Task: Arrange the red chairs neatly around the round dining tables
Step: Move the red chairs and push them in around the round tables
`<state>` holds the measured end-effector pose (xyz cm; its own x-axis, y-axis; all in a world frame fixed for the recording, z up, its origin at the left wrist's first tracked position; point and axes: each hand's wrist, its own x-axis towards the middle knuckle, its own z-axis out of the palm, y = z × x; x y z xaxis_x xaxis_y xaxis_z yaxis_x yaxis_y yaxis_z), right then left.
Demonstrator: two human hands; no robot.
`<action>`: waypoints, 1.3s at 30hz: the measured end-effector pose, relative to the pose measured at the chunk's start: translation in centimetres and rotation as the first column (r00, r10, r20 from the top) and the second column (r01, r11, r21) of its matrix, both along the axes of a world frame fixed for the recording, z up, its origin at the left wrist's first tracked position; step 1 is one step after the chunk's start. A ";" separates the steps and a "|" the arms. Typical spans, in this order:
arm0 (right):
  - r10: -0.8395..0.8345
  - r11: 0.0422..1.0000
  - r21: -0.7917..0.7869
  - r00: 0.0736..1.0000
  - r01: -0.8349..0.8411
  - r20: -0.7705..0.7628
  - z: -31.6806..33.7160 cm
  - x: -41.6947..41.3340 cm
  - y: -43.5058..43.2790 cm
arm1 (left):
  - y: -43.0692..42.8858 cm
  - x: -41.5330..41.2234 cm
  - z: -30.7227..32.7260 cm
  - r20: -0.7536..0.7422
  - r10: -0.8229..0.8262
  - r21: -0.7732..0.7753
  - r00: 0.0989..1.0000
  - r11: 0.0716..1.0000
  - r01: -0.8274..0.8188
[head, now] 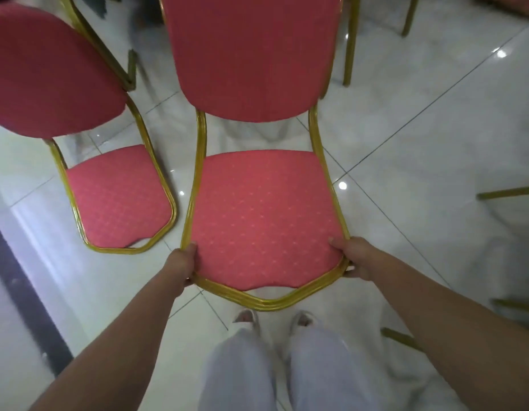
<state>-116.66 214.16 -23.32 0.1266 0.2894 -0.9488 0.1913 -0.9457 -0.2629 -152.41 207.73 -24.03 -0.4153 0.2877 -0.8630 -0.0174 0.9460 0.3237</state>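
A red chair [263, 209] with a gold metal frame faces me in the middle of the view, its padded back at the top. My left hand [186, 262] grips the seat's front left corner, thumb on the cushion. At the front right corner my right hand [350, 258] grips the frame, thumb on top of the cushion. A second red chair [115, 200] of the same kind stands close beside it on the left, facing the same way.
White glossy floor tiles [420, 149] lie all round. Gold legs of other chairs show at the top right [350, 40] and along the right edge [509, 192]. A dark strip [23, 295] runs along the floor at the left. My feet [275, 318] stand just before the chair.
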 end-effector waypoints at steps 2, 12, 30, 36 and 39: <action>0.004 1.000 -0.027 1.000 -0.004 0.020 6.9 0.4 0.1 | -0.2 0.2 6.7 0.022 -0.002 -0.013 1.000 1.000 0.002; -0.124 0.958 0.244 0.986 0.148 -0.113 34.6 2.9 5.4 | 4.6 1.4 34.5 0.186 0.123 0.272 0.975 0.947 -0.172; 0.381 0.806 0.472 0.923 -0.356 0.046 42.0 -6.0 -3.5 | -5.6 -0.1 40.7 0.104 -0.200 0.315 0.974 0.936 0.159; 0.558 0.675 0.463 0.808 -0.574 0.188 41.6 -12.1 -5.9 | -12.0 -6.8 40.2 0.029 -0.138 0.342 0.990 0.932 0.120; 0.598 0.636 0.452 0.770 -0.625 0.224 41.0 -15.5 -7.0 | -14.8 -9.9 39.6 0.034 -0.087 0.342 0.996 0.937 0.070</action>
<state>-132.19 207.19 17.71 -0.2046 0.7229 -0.6599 0.7051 -0.3588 -0.6116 -162.32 192.95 15.59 -0.3403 0.5972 -0.7264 0.0292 0.7788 0.6266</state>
